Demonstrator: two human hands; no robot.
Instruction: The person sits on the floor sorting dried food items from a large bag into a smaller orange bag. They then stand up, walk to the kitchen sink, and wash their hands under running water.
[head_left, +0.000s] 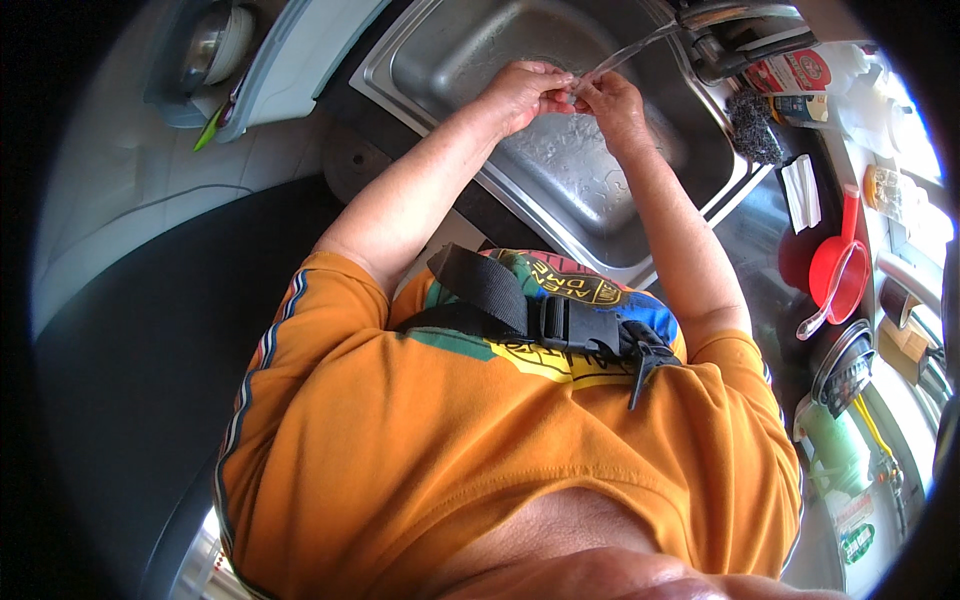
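Note:
Both of my hands meet over a stainless steel sink (600, 199), under a thin stream of water (634, 49) that runs from the tap at the upper right. My left hand (534, 94) comes from the left with its fingertips pinched around a small thing. My right hand (611, 105) touches the same spot from the other side, fingers bent. Between the fingertips shows a bit of a small, pale, wet object (571, 97); its kind cannot be told. Drops and wet streaks cover the basin's bottom below my hands.
Right of the sink lie a dark wire scouring pad (754, 127), bottles (810, 71), a folded white cloth or paper (801, 193) and a red plastic ladle or strainer (840, 274). Black-rimmed strainers (844, 367) stand farther down. At the upper left a rack holds bowls (225, 49).

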